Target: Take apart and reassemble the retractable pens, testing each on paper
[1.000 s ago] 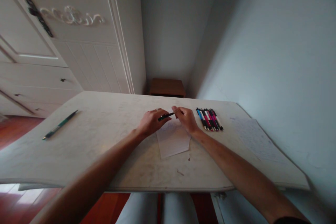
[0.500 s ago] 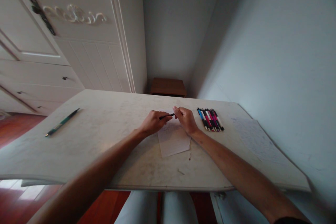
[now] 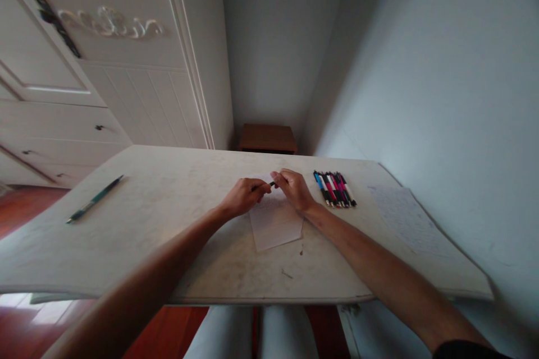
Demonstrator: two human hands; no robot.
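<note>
Both my hands meet over a sheet of white paper (image 3: 277, 224) with faint writing on its upper part. Fingers closed, my left hand (image 3: 244, 196) grips a thin dark pen (image 3: 272, 184), mostly covered by the fingers. My right hand (image 3: 295, 189) pinches the pen's other end between thumb and fingers, so only a short dark piece shows in the gap. Just right of my right hand lies a row of several pens (image 3: 334, 189) with blue, white, pink, purple and black barrels, side by side.
A green pen (image 3: 95, 199) lies alone at the table's left. A written sheet (image 3: 406, 219) lies on the right, by the wall. Small brown scraps (image 3: 287, 274) dot the pale table (image 3: 177, 179) near its front edge. A white cabinet (image 3: 147, 95) stands behind left.
My hands have drawn closer together, and less of the dark pen shows between them. The whole view has shifted slightly; the pens and papers lie as before.
</note>
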